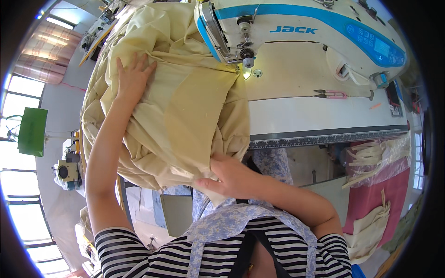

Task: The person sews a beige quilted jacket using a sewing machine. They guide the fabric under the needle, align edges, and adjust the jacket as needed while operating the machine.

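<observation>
A large heap of beige fabric (160,120) covers the left part of the sewing table, with a smoother, darker beige panel (197,109) on top. My left hand (132,78) lies on the cloth toward the far left, fingers spread. Near the front edge, my right hand (229,178) grips the fabric's edge, its thumb apart from fingers that are partly hidden by cloth. The panel's far corner reaches under the needle area of a white and blue sewing machine (296,25), where a small light glows. The presser foot is too small to make out.
Pink-handled thread snips (331,94) lie on the machine bed. A ruler strip (329,134) runs along the table's front edge. Cream fabric pieces and clear plastic (382,155) hang at the right. A green bag (32,132) hangs by the windows at the left.
</observation>
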`<state>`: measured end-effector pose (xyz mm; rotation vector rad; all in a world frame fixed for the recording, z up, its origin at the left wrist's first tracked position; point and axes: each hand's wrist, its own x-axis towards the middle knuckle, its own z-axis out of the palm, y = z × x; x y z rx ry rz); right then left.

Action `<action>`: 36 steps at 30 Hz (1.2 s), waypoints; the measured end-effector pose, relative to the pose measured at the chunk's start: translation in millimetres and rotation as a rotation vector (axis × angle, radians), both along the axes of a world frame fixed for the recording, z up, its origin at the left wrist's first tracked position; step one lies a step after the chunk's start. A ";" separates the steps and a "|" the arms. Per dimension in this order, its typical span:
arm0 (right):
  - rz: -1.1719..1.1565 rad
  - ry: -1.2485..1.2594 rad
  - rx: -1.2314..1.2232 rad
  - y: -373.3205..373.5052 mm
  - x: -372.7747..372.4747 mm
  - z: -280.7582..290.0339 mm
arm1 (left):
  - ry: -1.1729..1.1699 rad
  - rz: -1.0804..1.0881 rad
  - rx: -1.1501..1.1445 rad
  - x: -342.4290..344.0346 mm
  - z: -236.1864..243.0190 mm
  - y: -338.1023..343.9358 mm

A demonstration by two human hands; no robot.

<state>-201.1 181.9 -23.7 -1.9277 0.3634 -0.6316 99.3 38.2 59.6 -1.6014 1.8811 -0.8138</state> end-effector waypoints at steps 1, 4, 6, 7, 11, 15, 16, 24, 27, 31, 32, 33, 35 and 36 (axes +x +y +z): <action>0.162 0.041 0.485 6.7 -3.5 2.7 | -0.008 0.099 0.033 -8.0 8.7 -0.4; 0.257 -0.053 0.994 20.3 -0.4 8.3 | 0.171 -0.348 -0.127 -63.6 22.9 29.0; 0.146 -0.151 0.793 29.4 1.2 11.6 | 0.783 -0.530 -0.059 -105.1 18.2 66.5; 0.071 -0.172 0.577 32.4 0.0 11.7 | 0.674 -0.378 0.142 -121.4 10.7 91.0; -0.123 -0.117 -0.372 22.9 -28.8 -7.1 | 0.575 -0.165 0.468 -136.9 -3.3 123.1; -0.504 0.258 -0.783 -4.9 -56.1 -49.0 | 0.828 -0.421 0.051 -140.4 -18.3 123.1; -0.512 0.282 -0.833 -9.8 -52.8 -58.0 | 0.929 -0.474 -0.029 -150.5 -29.0 120.3; -0.424 0.026 -0.889 -37.8 -41.7 -67.8 | 1.262 -0.192 -0.060 -158.9 -77.2 111.9; -0.473 -0.049 -0.780 -37.5 -59.3 -63.1 | 1.093 -0.473 -0.018 -147.5 -76.8 110.1; -0.507 -0.017 -0.701 -36.4 -70.2 -61.8 | 0.978 -0.524 0.019 -158.3 -77.4 105.9; -0.500 0.001 -0.685 -37.3 -70.7 -61.6 | 0.988 -0.542 0.037 -161.9 -77.0 104.0; -0.495 -0.009 -0.699 -38.4 -70.9 -61.2 | 1.007 -0.552 0.049 -165.1 -76.9 101.5; -0.482 -0.001 -0.688 -41.1 -71.0 -59.7 | 1.000 -0.586 0.074 -168.0 -76.1 96.8; -0.476 -0.004 -0.688 -42.3 -71.2 -58.6 | 1.001 -0.599 0.085 -167.7 -76.1 94.5</action>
